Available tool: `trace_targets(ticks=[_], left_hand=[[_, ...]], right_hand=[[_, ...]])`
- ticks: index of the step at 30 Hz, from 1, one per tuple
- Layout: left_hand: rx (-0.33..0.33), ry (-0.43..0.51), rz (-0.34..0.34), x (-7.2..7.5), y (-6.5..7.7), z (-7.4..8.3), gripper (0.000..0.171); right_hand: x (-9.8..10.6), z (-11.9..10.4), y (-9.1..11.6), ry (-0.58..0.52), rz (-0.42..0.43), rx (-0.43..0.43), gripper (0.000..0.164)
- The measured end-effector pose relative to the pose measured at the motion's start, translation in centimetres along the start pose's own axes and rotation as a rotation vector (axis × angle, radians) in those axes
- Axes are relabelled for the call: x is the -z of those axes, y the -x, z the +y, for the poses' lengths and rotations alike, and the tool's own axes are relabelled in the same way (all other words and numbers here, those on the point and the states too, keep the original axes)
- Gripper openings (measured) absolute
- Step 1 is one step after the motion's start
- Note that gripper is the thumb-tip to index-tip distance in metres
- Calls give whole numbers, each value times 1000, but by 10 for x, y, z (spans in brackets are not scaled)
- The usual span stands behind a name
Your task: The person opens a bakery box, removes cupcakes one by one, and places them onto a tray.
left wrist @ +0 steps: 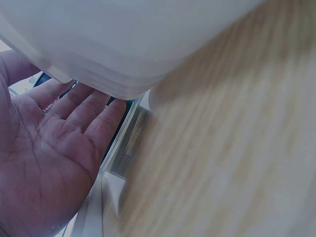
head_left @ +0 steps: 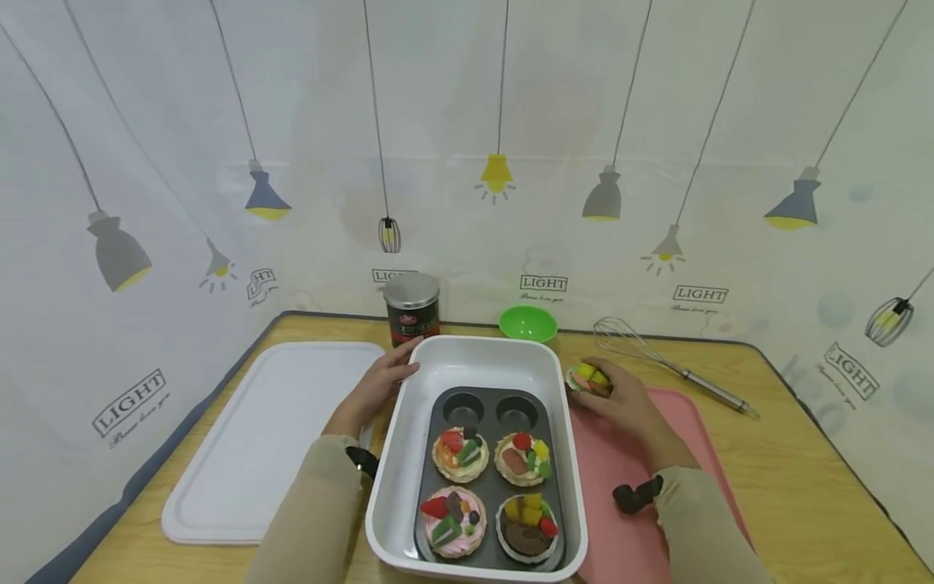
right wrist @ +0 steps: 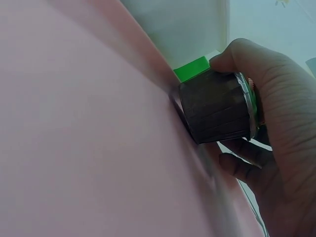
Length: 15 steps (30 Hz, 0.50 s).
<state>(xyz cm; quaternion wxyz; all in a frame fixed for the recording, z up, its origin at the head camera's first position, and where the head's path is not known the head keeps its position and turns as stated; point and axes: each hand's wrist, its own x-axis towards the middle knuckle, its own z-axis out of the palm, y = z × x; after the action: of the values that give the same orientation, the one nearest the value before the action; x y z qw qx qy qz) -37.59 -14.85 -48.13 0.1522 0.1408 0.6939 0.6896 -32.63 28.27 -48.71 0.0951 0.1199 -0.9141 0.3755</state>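
A toy cupcake (head_left: 588, 379) with fruit pieces on top is pinched in my right hand (head_left: 620, 404), at the far left edge of the pink tray (head_left: 616, 487). Its dark cup (right wrist: 215, 106) touches or almost touches the tray in the right wrist view. My left hand (head_left: 374, 391) rests fairly straight fingers against the left side of the white tub (head_left: 381, 503); its palm shows in the left wrist view. Inside the tub lies a dark muffin pan (head_left: 490, 414). Several topped cupcakes (head_left: 460, 454) fill its nearer cups, and the two far cups are bare.
Behind the tub stand an espresso tin (head_left: 413, 308) and a green bowl (head_left: 529, 324). A whisk (head_left: 657, 357) lies at the back right. On the left is a white tray (head_left: 270, 438). A lamp-printed cloth (head_left: 438, 105) hangs around the table's back and sides.
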Motion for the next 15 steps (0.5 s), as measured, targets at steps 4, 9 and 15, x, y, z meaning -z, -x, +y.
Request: trace_targets(ticks=[4, 9, 15], left_hand=[[-4, 7, -13, 1, 1, 0, 63], [-26, 3, -4, 2, 2, 1, 63], [-33, 0, -17, 2, 1, 0, 62]], right_hand=[[0, -4, -1, -1, -25, -16, 71], [-2, -8, -2, -6, -34, -9, 73], [-3, -7, -2, -5, -52, 4, 76]])
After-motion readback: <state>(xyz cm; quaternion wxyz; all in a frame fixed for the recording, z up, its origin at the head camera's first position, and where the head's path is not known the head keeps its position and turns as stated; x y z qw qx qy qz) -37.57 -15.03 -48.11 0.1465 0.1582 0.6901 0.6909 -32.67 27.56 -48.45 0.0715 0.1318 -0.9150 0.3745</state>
